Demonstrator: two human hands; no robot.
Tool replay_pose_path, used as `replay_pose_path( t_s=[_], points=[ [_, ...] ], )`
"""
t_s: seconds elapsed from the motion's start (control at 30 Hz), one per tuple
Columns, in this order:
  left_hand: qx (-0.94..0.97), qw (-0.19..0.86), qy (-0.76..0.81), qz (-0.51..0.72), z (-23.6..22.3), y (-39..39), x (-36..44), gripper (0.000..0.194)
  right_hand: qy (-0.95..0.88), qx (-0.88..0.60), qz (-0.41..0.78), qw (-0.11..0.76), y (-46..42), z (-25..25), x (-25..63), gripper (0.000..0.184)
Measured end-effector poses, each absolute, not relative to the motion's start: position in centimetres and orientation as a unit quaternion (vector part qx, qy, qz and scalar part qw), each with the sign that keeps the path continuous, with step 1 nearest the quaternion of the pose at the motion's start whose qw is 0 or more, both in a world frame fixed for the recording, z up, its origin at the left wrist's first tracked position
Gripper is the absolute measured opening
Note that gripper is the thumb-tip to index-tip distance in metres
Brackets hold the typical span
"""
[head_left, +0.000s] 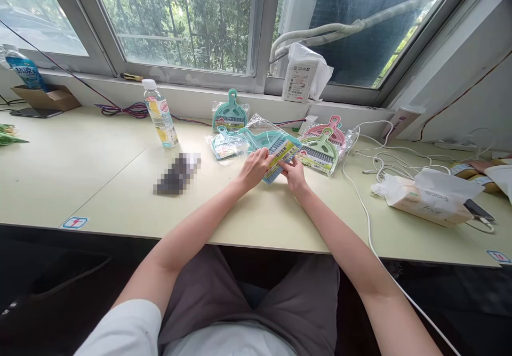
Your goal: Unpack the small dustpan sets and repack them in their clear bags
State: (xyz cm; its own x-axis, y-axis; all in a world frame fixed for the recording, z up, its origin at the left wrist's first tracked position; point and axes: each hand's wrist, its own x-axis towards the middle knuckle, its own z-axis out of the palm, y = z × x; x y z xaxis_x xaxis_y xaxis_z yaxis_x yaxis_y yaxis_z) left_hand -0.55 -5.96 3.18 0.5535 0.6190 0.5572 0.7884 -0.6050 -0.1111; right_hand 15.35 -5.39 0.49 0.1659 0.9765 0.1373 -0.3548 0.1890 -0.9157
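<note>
Both my hands grip a small teal dustpan and brush set (276, 140), tilted just above the table, with a yellow-and-blue label and clear wrapping. My left hand (255, 165) has its fingers closed on the near left edge of the label. At the label's lower right edge, my right hand (295, 175) pinches the set between thumb and fingers. Behind it lies another wrapped teal set (228, 144), and a further teal dustpan (231, 116) leans by the window ledge. To the right rest a green set (321, 151) and a pink one (332, 129) in plastic.
A drink bottle (161, 113) stands at left, beside a pixelated dark patch (176, 175). White cables (384, 167) tangle at right near a tissue pack (432, 199). A wrapped box (300, 81) sits on the sill. A cardboard box (56, 99) lies far left.
</note>
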Motion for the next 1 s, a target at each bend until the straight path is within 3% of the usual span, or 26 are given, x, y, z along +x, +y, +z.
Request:
replay_pose_path(
  t_s=[0.3,0.63,1.0],
  points=[
    [-0.847,0.167,-0.448,-0.233,2.6,-6.0,0.0,0.050,-0.459,-0.400,0.495,0.620,-5.4,0.3,15.4,0.046],
    [-0.804,0.121,-0.454,-0.366,3.0,-6.4,-0.2,0.049,-0.498,-0.397,0.492,0.594,-6.5,1.2,14.5,0.051],
    [-0.805,0.108,-0.443,-0.379,2.2,-5.9,-0.2,0.051,-0.492,-0.391,0.495,0.600,-6.1,0.7,14.8,0.051]
  ],
)
